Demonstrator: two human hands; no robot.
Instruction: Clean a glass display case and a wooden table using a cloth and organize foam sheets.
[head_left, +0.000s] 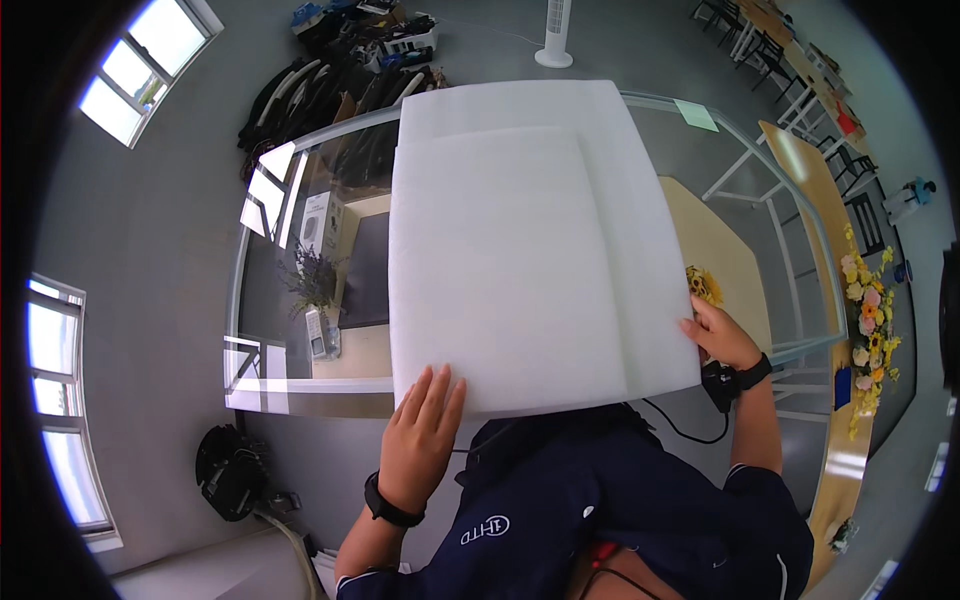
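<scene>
A large white foam sheet (645, 300) lies across the middle of the glass-topped table (300, 385). A smaller, flat white foam piece (502, 262) rests on it, or is a folded layer of it; I cannot tell which. At its near left corner, my left hand (420, 427) lays its straight fingers flat on the foam, with the thumb hidden. My right hand (716, 334) grips the right edge, thumb on top and the other fingers mostly out of sight underneath. Both wrists wear black bands.
Under the glass, at left, are a white box (321, 221), purple flowers (311, 277), a white remote control (315, 334) and a dark panel (366, 274). A sunflower (705, 285) shows by my right hand. A black device (720, 386) with a cable hangs at my right wrist.
</scene>
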